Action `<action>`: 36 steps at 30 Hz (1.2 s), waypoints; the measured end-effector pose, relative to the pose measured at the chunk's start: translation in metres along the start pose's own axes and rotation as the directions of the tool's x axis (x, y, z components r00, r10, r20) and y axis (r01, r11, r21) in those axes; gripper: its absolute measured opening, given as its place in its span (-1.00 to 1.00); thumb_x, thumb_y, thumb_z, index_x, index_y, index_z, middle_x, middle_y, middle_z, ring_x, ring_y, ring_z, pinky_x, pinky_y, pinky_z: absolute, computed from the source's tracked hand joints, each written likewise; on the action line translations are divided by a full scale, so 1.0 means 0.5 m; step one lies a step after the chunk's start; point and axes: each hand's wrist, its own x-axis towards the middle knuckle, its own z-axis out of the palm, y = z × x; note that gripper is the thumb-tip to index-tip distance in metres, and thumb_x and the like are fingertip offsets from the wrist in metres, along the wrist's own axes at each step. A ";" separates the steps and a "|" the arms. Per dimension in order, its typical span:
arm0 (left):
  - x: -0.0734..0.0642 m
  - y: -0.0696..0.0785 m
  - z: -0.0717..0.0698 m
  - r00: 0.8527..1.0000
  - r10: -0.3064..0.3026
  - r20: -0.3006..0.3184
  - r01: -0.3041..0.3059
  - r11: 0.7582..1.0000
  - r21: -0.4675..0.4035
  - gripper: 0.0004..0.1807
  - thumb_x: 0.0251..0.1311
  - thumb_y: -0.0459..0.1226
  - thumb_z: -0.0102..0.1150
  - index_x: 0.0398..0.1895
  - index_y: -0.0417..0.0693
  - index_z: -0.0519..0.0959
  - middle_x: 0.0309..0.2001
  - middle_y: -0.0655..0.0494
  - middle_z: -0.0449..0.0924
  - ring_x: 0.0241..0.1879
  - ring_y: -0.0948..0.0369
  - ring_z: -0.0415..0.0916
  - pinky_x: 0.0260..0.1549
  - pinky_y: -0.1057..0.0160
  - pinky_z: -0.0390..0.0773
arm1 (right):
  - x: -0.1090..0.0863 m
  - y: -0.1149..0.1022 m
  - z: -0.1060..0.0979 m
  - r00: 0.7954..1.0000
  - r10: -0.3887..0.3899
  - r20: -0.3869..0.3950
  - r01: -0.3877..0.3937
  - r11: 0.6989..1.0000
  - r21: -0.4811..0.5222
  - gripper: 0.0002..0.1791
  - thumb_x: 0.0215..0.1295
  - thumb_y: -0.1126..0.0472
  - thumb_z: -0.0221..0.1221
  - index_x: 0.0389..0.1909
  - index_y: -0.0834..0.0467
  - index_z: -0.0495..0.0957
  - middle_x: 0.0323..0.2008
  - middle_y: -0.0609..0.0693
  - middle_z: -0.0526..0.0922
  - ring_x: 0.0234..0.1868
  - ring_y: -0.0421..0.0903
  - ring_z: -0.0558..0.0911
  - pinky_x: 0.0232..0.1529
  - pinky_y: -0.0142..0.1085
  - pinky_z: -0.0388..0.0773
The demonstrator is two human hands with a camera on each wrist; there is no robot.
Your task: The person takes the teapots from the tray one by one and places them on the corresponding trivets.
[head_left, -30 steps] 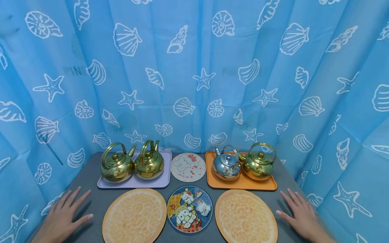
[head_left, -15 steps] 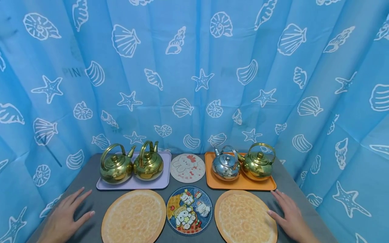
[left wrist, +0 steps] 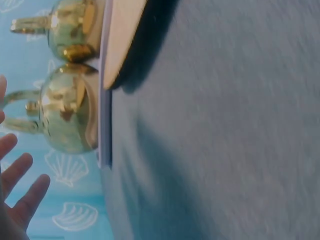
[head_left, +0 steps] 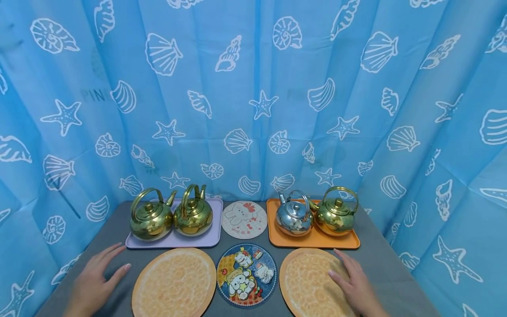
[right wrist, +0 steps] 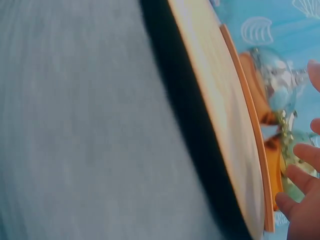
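My left hand hovers left of a round cracker-patterned board, fingers spread, holding nothing. Over the right edge of a second such board is my right hand, its fingers extended and nothing in them. Two gold teapots, the left one and the right one, stand side by side on a lilac tray. On the orange tray, a silver teapot stands beside another gold teapot. Both hands are apart from all the teapots.
Between the boards lies a round blue mat with cartoon animals. A pale round bunny mat lies between the trays. A blue shell-print curtain closes off the back and sides of the grey table.
My right hand has moved left from the table's right side to over the right board. My left hand has shifted slightly right. Teapots, trays and mats have stayed put.
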 end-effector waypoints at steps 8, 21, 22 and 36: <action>0.010 0.034 0.011 0.997 -0.034 -0.073 0.031 0.999 -0.045 -0.53 0.12 -0.28 0.38 0.11 -0.22 0.55 0.03 -0.21 0.54 -0.01 -0.16 0.43 -0.07 -0.05 0.38 | 0.013 -0.030 0.031 0.996 0.076 0.044 -0.079 0.995 0.056 -0.28 0.38 -0.11 0.14 0.44 0.11 0.21 0.34 0.27 0.28 0.33 0.28 0.23 0.19 0.27 0.22; 0.030 0.082 0.034 0.959 -0.264 -0.106 0.242 0.954 -0.178 -0.78 0.24 -0.27 0.29 -0.08 -0.15 0.66 -0.15 -0.01 0.69 -0.25 0.62 0.41 -0.31 0.58 0.43 | 0.034 -0.060 0.080 0.999 -0.035 -0.018 0.038 0.984 0.176 -0.35 0.39 0.00 0.16 0.40 0.18 0.26 0.23 0.17 0.47 0.30 0.22 0.33 0.21 0.23 0.22; 0.031 0.085 0.035 0.953 -0.287 -0.100 0.265 0.946 -0.189 -0.78 0.26 -0.26 0.27 -0.08 -0.15 0.66 -0.16 -0.02 0.69 -0.27 0.63 0.42 -0.33 0.59 0.43 | 0.036 -0.064 0.083 0.999 -0.031 -0.013 0.033 0.983 0.182 -0.35 0.39 0.01 0.16 0.40 0.18 0.27 0.23 0.16 0.47 0.30 0.21 0.33 0.22 0.23 0.22; 0.045 0.105 0.048 0.901 -0.429 -0.062 0.393 0.869 -0.299 -0.74 0.32 -0.23 0.20 -0.01 -0.17 0.63 -0.11 -0.07 0.66 -0.29 0.60 0.43 -0.34 0.59 0.44 | 0.059 -0.106 0.136 0.994 -0.110 -0.006 0.109 0.969 0.223 -0.42 0.32 0.13 0.24 0.33 0.18 0.37 0.10 0.05 0.57 0.21 0.09 0.45 0.21 0.13 0.29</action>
